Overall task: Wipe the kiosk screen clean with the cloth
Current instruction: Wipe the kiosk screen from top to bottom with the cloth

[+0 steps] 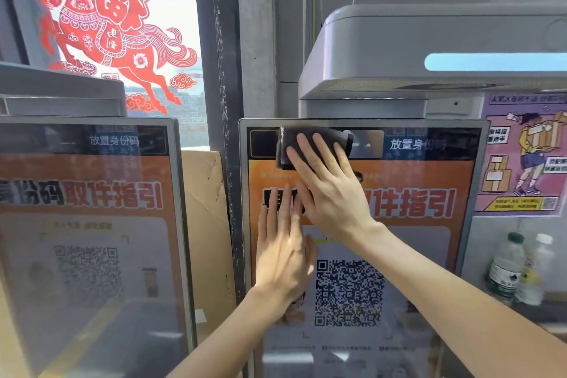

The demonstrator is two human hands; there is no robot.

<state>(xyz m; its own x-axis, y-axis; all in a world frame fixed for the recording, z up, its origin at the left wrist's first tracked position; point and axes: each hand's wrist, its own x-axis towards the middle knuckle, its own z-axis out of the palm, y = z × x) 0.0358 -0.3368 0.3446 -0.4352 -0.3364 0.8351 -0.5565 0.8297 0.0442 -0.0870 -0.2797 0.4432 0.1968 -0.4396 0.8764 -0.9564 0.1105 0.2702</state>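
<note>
The kiosk screen [429,255] stands upright in front of me, orange with large characters and a black QR code. A dark folded cloth [310,138] lies flat against the screen's top left part. My right hand [331,190] presses on the cloth with fingers spread, palm flat. Below it, my left hand [283,252] rests flat on the screen's left side, fingers pointing up, holding nothing. The cloth's lower part is hidden under my right fingers.
A second kiosk screen [86,239] stands at the left. Cardboard [205,224] leans between the two kiosks. A grey housing [414,49] overhangs the screen. Two plastic bottles [518,270] stand at the right below a pink poster [521,156]. A red horse decal [113,31] covers the window.
</note>
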